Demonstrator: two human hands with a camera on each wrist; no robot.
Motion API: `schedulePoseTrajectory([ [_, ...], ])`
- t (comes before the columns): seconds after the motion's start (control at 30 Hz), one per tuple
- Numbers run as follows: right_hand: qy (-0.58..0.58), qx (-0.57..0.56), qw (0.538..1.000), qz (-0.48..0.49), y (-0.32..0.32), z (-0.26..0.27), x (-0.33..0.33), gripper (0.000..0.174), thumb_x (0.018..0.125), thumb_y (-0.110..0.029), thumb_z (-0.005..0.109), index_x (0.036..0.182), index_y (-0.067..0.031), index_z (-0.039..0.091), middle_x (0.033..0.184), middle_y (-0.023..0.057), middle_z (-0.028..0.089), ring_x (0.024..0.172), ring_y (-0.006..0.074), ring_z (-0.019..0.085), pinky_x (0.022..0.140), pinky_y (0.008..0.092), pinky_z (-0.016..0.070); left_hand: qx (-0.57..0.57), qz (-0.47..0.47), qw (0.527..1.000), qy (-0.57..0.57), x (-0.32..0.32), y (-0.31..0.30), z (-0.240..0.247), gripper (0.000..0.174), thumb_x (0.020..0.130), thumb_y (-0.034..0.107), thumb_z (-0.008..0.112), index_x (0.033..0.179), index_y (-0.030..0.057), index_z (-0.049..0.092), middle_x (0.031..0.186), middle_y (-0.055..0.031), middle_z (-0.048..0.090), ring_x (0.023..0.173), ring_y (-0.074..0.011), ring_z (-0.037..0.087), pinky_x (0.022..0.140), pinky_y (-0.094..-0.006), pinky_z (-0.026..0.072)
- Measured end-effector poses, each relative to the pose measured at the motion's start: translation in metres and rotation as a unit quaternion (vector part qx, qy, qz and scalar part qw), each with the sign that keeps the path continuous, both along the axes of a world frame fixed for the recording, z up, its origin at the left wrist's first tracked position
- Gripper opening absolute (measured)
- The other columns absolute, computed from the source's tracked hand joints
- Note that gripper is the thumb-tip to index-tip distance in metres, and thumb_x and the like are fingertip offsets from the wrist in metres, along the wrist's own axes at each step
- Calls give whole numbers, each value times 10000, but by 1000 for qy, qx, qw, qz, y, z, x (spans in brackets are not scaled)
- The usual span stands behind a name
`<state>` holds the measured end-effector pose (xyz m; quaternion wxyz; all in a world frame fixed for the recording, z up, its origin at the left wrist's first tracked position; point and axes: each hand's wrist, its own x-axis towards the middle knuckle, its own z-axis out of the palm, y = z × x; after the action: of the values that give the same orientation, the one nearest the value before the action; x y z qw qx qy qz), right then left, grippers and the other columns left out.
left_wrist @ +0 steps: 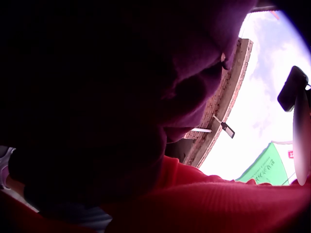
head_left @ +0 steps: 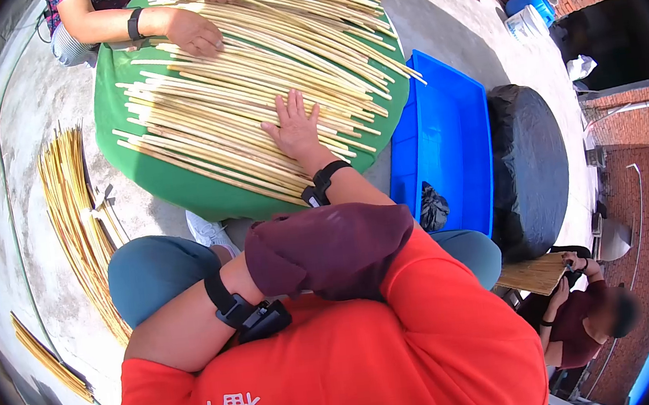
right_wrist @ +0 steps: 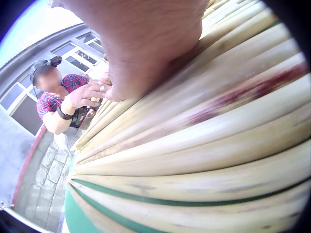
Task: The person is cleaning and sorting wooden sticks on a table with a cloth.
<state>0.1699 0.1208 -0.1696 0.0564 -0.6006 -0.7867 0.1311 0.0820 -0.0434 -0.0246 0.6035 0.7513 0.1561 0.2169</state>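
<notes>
Beneath the right hand [head_left: 296,132], stalks [head_left: 212,111] on a cloth [head_left: 197,196]; ahead-left of it, another person's hand [head_left: 194,34] over them. To its right, a tub [head_left: 453,133] with plastic [head_left: 433,208] inside; to its left, past the cloth, a bundle [head_left: 70,209] on the ground [head_left: 29,99].

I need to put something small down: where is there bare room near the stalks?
A strip of green cloth is bare between the nearest stalks and its near edge. The blue bin shows bare floor beyond the black plastic. Crowded: mid-cloth, where stalks lie close under the right hand.
</notes>
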Motion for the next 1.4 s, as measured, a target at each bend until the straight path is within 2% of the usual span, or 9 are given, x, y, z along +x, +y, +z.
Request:
schedulePoseTrajectory([
  [0.27,50,11,999,2,6,4,9,697,875,-522,350,1388,-83,176,1432,206,127,1342,306,90,1050,527,56,204,22,973,102,-1,2,-27,466,901,186,436,1323,41,304,1301,-103,399,1177,-144,414,980,-265,347],
  [0.37,110,-10,994,-18,16,43,37,656,852,-448,468,1335,-40,293,1384,230,242,1265,355,273,1022,423,245,-435,-30,880,-189,1,14,32,450,899,174,436,1306,22,318,1285,-102,415,1141,-135,442,943,-255,380],
  [0.43,145,-28,988,-37,28,65,67,600,824,-398,537,1255,-3,403,1305,245,352,1182,381,380,958,371,349,225,35,971,71,6,19,10,424,903,154,420,1290,6,329,1256,-95,440,1091,-131,472,910,-241,402],
  [0.67,450,-147,850,-229,4,181,165,377,854,-299,552,1074,7,535,1015,130,570,977,221,559,783,329,465,72,51,995,48,-6,24,37,361,884,154,407,1223,29,394,1163,-89,486,1042,-159,485,876,-247,409],
  [0.8,554,-184,771,-254,-52,210,175,358,867,-282,538,1058,20,532,1004,136,574,947,221,573,777,336,476,572,210,737,294,-4,34,0,391,902,144,392,1270,23,344,1223,-104,442,1118,-173,425,950,-273,357],
  [0.87,574,-237,752,-219,-79,207,164,388,868,-293,539,1083,29,519,1003,132,575,929,221,582,773,345,483,72,198,978,2,-10,36,-3,354,916,127,375,1259,40,358,1208,-96,454,1091,-160,440,926,-265,376],
  [0.9,579,-237,750,-216,-87,203,157,388,868,-293,539,1083,29,519,1003,132,575,929,221,582,773,345,483,-264,176,929,-190,-10,35,-8,329,922,112,376,1245,53,372,1178,-89,467,1051,-152,460,888,-248,399],
  [1.33,608,-374,690,-122,-102,200,123,340,829,-109,583,1139,16,519,1026,88,603,878,158,592,816,289,472,-70,261,962,-45,25,51,24,354,915,123,431,1246,17,359,1113,-67,495,999,-143,489,866,-244,418],
  [1.4,713,-245,640,-144,-94,213,140,288,833,-106,575,1092,13,538,990,91,614,839,153,604,787,276,485,-298,183,915,-201,38,52,24,366,884,82,470,1232,5,391,1148,-93,505,1017,-150,505,838,-257,447],
])
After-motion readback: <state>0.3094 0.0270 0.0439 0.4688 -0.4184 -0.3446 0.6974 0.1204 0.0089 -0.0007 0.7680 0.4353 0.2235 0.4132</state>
